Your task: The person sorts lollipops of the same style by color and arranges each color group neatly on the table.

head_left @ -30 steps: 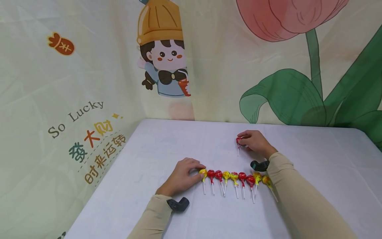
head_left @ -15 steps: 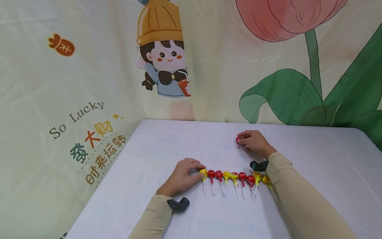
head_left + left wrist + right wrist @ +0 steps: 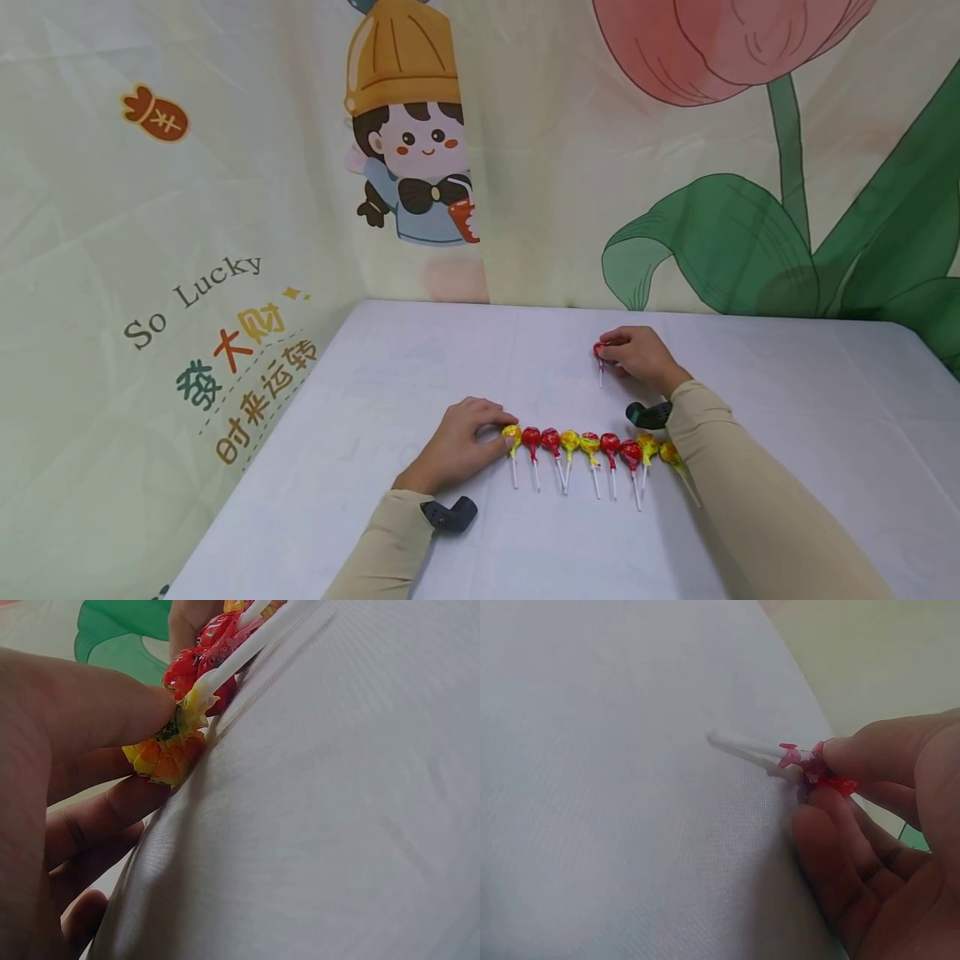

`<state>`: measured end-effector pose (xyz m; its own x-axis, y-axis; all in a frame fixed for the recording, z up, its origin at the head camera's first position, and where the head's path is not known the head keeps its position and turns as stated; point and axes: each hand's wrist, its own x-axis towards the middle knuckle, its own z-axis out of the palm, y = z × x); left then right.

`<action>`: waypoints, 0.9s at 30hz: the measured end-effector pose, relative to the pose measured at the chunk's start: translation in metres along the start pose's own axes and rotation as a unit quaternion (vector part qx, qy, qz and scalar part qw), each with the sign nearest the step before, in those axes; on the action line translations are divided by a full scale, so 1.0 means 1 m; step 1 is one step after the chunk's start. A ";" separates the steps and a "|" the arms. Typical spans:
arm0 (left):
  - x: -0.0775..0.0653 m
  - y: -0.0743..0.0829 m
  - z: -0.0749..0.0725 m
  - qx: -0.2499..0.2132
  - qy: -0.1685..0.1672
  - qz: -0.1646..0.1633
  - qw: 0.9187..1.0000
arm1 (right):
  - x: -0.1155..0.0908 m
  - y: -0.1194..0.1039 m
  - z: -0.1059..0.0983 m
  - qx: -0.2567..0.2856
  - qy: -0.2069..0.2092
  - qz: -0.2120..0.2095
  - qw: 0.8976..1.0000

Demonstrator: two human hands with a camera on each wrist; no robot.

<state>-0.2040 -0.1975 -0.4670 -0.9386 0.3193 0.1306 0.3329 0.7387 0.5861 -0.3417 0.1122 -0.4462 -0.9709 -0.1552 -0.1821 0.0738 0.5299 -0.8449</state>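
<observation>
Several wrapped lollipops, red ones and yellow ones, lie side by side in a row with their sticks toward the person. At the row's left end, my left hand pinches the head of a yellow lollipop between thumb and fingers. A red lollipop lies right beside it. Farther back on the table, my right hand pinches a red lollipop by its head; the white stick points toward the person, its tip close over the cloth. My right sleeve partly covers the yellow lollipop at the row's right end.
A white cloth covers the table. Behind it hangs a printed backdrop that meets the table's back edge. Each wrist wears a dark device, one at the left near the table surface.
</observation>
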 end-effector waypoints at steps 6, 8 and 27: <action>0.000 0.001 0.000 0.000 0.001 -0.004 1.000 | -0.001 0.000 -0.001 0.000 -0.004 0.000 1.000; 0.000 0.001 0.000 -0.002 0.001 -0.007 1.000 | -0.001 0.000 -0.001 0.001 -0.004 -0.001 1.000; 0.001 0.001 -0.001 0.013 -0.001 0.019 1.000 | -0.007 0.007 -0.010 0.054 -0.010 0.016 0.998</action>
<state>-0.2043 -0.1972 -0.4652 -0.9248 0.3490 0.1515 0.3712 0.7405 0.5602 -0.3372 0.1257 -0.4458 -0.9629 -0.1565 -0.2198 0.1309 0.4414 -0.8877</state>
